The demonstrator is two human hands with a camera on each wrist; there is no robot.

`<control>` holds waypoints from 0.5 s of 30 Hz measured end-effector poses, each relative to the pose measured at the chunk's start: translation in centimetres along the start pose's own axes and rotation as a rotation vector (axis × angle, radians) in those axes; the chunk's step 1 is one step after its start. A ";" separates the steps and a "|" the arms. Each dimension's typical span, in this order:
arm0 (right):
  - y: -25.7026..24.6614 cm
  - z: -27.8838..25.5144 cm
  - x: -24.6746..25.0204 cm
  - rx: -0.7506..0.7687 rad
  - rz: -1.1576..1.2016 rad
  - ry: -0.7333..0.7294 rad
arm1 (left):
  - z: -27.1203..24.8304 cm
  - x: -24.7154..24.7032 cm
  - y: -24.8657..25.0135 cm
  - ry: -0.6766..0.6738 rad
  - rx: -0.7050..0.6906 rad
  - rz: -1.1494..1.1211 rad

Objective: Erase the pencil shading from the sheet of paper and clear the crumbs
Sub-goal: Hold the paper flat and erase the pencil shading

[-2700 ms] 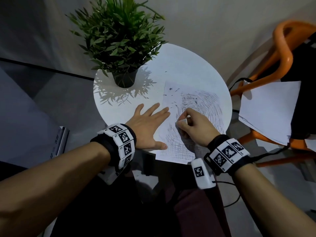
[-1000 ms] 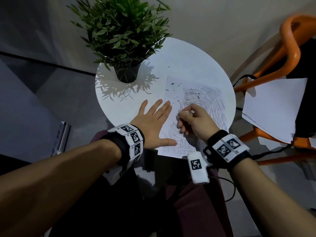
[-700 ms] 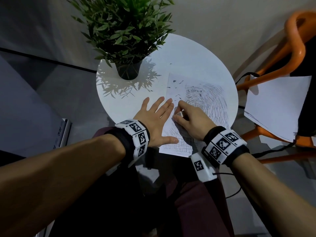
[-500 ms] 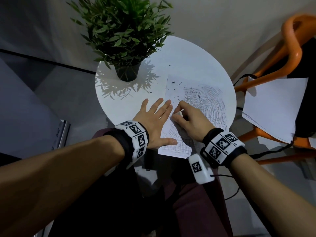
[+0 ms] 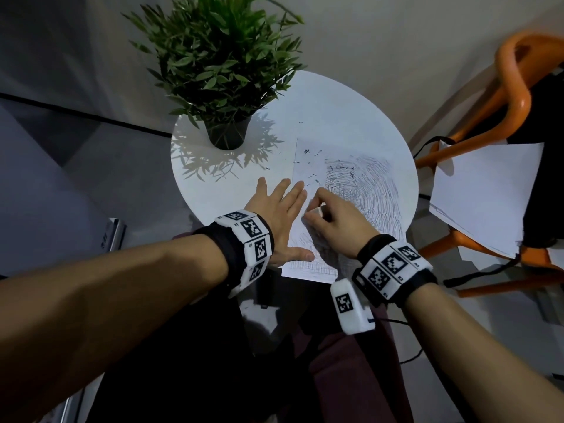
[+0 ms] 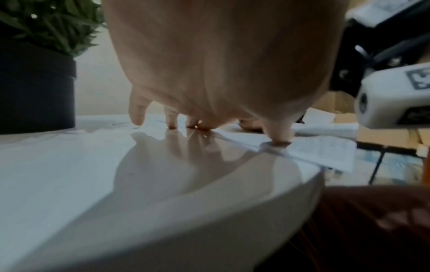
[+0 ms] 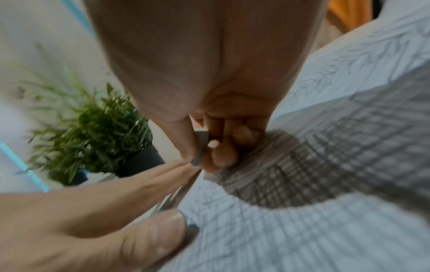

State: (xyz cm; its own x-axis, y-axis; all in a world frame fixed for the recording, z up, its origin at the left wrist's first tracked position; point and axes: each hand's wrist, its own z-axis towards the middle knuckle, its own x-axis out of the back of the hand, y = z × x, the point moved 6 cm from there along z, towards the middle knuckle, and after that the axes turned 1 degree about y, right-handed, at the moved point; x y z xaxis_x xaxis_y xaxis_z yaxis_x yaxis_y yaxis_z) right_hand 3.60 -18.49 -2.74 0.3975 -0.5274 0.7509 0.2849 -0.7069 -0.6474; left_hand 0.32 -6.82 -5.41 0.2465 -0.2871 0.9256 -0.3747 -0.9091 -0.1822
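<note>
A sheet of paper (image 5: 360,184) covered in pencil shading lies on the right half of the round white table (image 5: 320,111); its near edge hangs over the rim. Dark eraser crumbs (image 5: 309,161) speckle its upper left part. My left hand (image 5: 282,206) lies flat with fingers spread, pressing the sheet's left edge; the thumb (image 6: 278,132) pins the paper (image 6: 321,149). My right hand (image 5: 329,219) pinches a small white eraser (image 5: 314,212) against the sheet beside the left fingers. In the right wrist view the eraser (image 7: 201,145) sits between thumb and fingers over the hatched paper (image 7: 302,220).
A potted green plant (image 5: 227,71) stands at the table's back left, its dark pot (image 6: 35,92) close to my left hand. An orange chair (image 5: 515,80) to the right carries loose white sheets (image 5: 485,193). Floor lies left of the table.
My right hand with the eraser has slid left and slightly nearer along the sheet, ending close beside the left fingers. The left hand has stayed flat on the paper's edge.
</note>
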 end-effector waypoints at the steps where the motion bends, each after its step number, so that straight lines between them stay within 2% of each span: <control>1: 0.4 -0.1 0.3 -0.032 0.078 -0.005 | 0.0 0.3 -0.3 0.000 -0.017 -0.005; 3: 1.1 -0.2 0.5 -0.091 0.261 -0.027 | 0.2 1.5 -1.2 0.038 -0.082 -0.037; 6: 1.5 -0.3 0.5 -0.156 0.404 -0.057 | 1.6 4.4 -3.0 0.208 -0.190 -0.131; 7: 1.5 -0.1 0.4 -0.157 0.409 -0.062 | 2.3 4.9 -3.5 0.232 -0.186 -0.184; 9: 1.4 0.0 0.6 -0.154 0.388 -0.067 | 3.8 4.5 -4.0 0.182 -0.130 -0.283; 12: 0.8 0.4 1.0 -0.086 0.172 -0.065 | 5.0 2.2 -3.5 0.021 0.001 -0.295; 15: -0.1 1.2 1.6 0.009 -0.224 -0.049 | 5.1 1.6 -3.3 0.030 0.023 -0.210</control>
State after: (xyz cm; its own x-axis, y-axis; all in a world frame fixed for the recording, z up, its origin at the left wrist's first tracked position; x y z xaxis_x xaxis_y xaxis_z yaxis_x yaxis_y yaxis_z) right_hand 5.25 -18.72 -1.60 0.3656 -0.3338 0.8689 0.3784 -0.7996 -0.4663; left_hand 6.50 -5.86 -4.99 0.2901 -0.0813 0.9535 -0.2974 -0.9547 0.0090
